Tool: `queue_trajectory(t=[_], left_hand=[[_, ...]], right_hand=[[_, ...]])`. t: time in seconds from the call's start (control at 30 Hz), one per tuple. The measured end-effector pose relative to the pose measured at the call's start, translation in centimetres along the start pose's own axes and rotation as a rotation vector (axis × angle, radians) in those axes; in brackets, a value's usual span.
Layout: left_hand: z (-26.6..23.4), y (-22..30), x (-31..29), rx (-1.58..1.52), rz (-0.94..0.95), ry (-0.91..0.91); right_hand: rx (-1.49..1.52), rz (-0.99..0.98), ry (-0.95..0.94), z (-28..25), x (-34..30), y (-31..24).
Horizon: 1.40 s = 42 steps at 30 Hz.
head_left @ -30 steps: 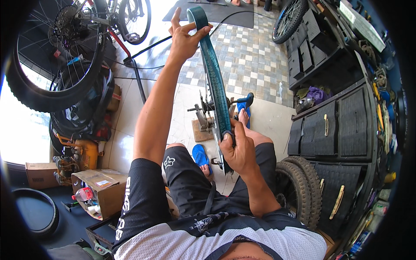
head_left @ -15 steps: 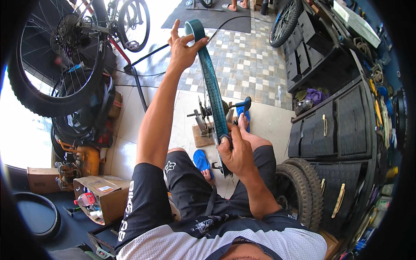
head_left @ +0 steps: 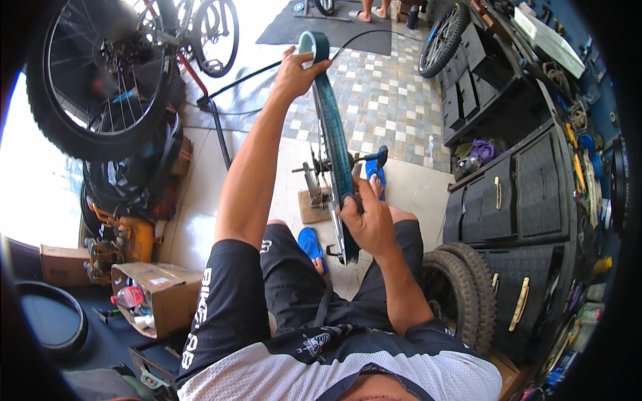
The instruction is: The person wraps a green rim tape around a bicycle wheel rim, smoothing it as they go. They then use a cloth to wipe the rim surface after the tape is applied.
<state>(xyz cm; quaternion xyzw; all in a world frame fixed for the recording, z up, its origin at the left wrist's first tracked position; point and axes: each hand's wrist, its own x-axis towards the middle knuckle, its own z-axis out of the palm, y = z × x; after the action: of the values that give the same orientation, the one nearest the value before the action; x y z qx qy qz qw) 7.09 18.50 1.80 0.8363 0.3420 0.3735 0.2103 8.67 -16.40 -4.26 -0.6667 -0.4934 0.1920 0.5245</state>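
Note:
A bicycle wheel rim (head_left: 332,137) lined with teal rim tape stands edge-on in a small truing stand (head_left: 313,195) on the floor between my knees. My left hand (head_left: 299,70) reaches up and grips the top of the rim, thumb on the tape. Lower down, my right hand (head_left: 366,219) is shut around the near side of the rim, pressing on the tape there. I sit with blue sandals (head_left: 311,243) on my feet.
A bicycle (head_left: 110,73) hangs at the upper left. Cardboard boxes (head_left: 155,291) and an orange machine (head_left: 127,237) sit at the left. Knobby tyres (head_left: 465,293) lean on black drawers (head_left: 528,200) at the right. Another person's feet (head_left: 371,12) stand on a dark mat.
Both hands stay on the rim; the view has shifted slightly and my right hand has slid a little along the lower rim.

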Motion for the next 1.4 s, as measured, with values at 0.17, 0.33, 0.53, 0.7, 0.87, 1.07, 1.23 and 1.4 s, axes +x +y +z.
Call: queue_trajectory(t=[0.17, 0.33, 0.53, 0.7, 0.87, 1.07, 1.23, 1.4], left_hand=[[-0.3, 1.1, -0.6, -0.334, -0.354, -0.210], [-0.8, 3.2, -1.0, -0.368, -0.385, -0.309], [0.8, 0.4, -0.4, -0.739, -0.470, -0.238], [1.7, 0.0, -0.7, -0.709, -0.368, -0.228], [3.6, -1.2, 0.4, -0.931, -0.452, -0.316], [-0.4, 3.6, -4.8, -0.868, -0.321, -0.208], [-1.5, 4.8, -7.9, -0.709, -0.194, -0.196], [-2.0, 4.9, -8.5, -0.817, -0.244, -0.226]], right_hand=[[0.105, 0.091, -0.113, -2.1, -0.7, -0.7], [0.273, 0.113, -0.109, -2.6, -2.6, 1.4], [0.166, 0.055, 0.052, -1.8, -1.4, -0.9], [0.089, -0.099, 0.086, -2.0, 1.4, -0.6], [0.126, -0.090, 0.055, -1.9, 5.8, -2.2], [0.104, -0.095, 0.022, -2.3, 12.8, -2.3], [-0.067, -0.108, 0.058, -2.3, 17.1, -1.6], [-0.011, -0.107, 0.064, -1.3, 18.4, -1.5]])
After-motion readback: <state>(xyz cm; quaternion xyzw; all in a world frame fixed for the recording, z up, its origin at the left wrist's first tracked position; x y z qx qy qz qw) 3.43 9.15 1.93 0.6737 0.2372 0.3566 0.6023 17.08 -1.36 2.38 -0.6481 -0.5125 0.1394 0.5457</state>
